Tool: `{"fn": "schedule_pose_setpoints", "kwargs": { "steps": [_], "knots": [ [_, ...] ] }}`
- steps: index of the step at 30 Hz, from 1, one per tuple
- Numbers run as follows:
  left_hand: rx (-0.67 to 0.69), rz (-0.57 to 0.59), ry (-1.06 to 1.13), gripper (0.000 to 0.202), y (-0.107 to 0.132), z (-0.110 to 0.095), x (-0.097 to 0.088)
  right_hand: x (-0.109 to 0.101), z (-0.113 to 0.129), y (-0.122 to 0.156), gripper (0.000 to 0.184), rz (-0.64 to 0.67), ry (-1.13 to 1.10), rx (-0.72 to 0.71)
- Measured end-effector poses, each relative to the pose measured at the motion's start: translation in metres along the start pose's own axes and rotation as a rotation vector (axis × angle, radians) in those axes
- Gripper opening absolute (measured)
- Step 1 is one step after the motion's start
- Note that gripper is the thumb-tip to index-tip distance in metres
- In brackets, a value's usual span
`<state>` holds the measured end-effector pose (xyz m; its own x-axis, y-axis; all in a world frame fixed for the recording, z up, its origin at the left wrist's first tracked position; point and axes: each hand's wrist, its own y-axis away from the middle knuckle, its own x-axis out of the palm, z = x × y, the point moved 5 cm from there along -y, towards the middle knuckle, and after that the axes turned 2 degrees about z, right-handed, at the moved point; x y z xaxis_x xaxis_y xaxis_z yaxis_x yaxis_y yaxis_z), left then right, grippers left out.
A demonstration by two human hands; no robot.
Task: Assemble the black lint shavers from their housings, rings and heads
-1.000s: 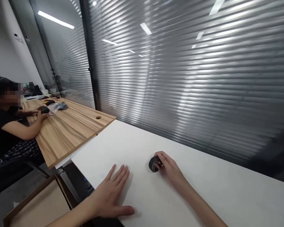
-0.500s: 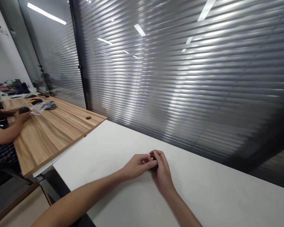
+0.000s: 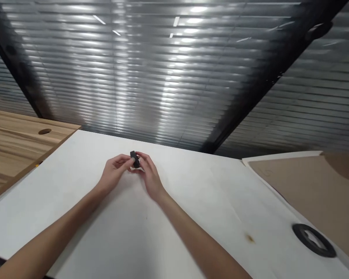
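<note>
Slatted blinds (image 3: 133,77) behind glass fill the background; light-wood desk (image 3: 11,151) with cable grommet (image 3: 44,131) at far left, butted against white tabletop (image 3: 75,221). Work centred on white surface, well away from its edges, likely for free room on both sides.

Small dark part (image 3: 135,159) at mid-table, between both hands, exact shape too small to tell. Apparently lifted just clear of tabletop, though contact underneath not resolvable. Left hand (image 3: 114,172) closed to a fingertip pinch on its near side. Right hand (image 3: 151,180) curled around from the opposite side, fingers (image 3: 144,158) wrapped over the top. Both grips narrow, no visible gap around part; opposed hold seemingly steadying it for close handling. Forearms angled inward from lower corners, converging on the part.

Lower right: brown cardboard sheet (image 3: 302,193) lying along the white tabletop's far corner. Black rubber ring (image 3: 314,240) just beside the sheet's edge, flat, out of reach of neither arm's line but well apart from both hands. Brownish stain (image 3: 249,238) on white surface nearby.
</note>
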<state>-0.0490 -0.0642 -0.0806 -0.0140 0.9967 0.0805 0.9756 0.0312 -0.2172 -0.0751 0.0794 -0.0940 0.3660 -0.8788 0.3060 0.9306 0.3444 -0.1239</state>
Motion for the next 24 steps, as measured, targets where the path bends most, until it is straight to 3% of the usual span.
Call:
{"fn": "schedule_pose_setpoints", "kwargs": {
  "steps": [3,5,9,13,16,24],
  "knots": [
    [0.005,-0.078,0.080,0.042,0.001,-0.019,-0.002,0.011,0.017,0.005,0.046,0.040,0.094,0.000],
    [-0.010,-0.057,0.130,0.049,0.003,-0.029,0.003,0.016,0.024,0.008,0.053,0.066,0.168,-0.010],
    [-0.034,-0.066,0.070,0.051,0.002,-0.037,0.007,0.010,0.019,0.002,0.066,0.052,0.267,-0.039],
    [-0.093,-0.031,0.120,0.056,-0.010,-0.022,0.007,-0.013,-0.010,-0.021,0.075,-0.077,0.301,-0.032],
    [-0.116,0.021,0.242,0.068,-0.018,-0.009,0.011,-0.028,-0.022,-0.030,0.077,-0.093,0.336,-0.029],
    [-0.227,0.071,0.348,0.075,-0.027,0.009,0.014,-0.030,0.000,-0.019,0.073,-0.036,0.386,0.071]
  ]
}}
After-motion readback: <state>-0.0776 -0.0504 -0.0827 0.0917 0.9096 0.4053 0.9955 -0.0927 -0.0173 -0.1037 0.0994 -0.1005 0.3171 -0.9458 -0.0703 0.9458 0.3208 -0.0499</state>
